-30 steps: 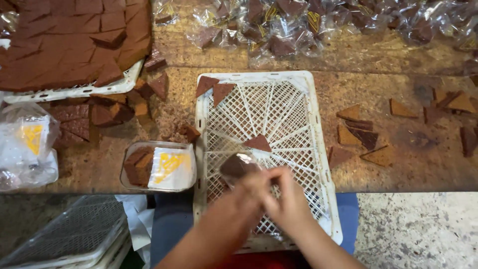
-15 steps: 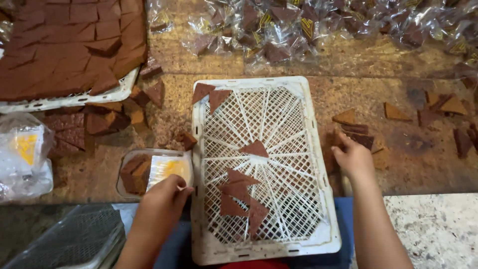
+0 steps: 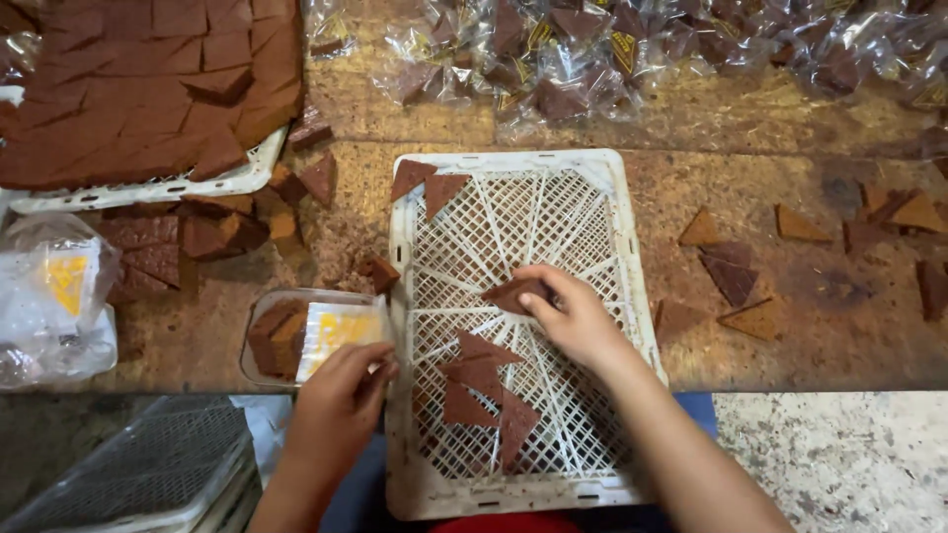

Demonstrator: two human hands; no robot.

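A white plastic grid tray [image 3: 612,237] lies in the middle of a worn brown table [image 3: 810,326]. The right hand [image 3: 578,321] is over the tray. Its fingers [image 3: 541,306] pinch a brown triangle piece [image 3: 509,292] of cake near the tray's middle. More brown triangles [image 3: 484,390] lie flat on the near part of the tray, and two triangles [image 3: 427,185] sit at its far left corner.

The left hand [image 3: 336,400] is at the near left, just beside the tray. Its fingers [image 3: 370,360] are curled and touch the near edge of a clear small tub [image 3: 262,316]. The tub holds brown cake bits and a stack of clear bags with yellow print [image 3: 336,331].

Far left sits a big white tray of cut brown cake [image 3: 138,89]. Loose brown pieces [image 3: 178,237] lie near it. A heap of wrapped pieces in clear bags [image 3: 632,49] runs along the far side. More loose triangles [image 3: 736,276] lie on the table to the right.
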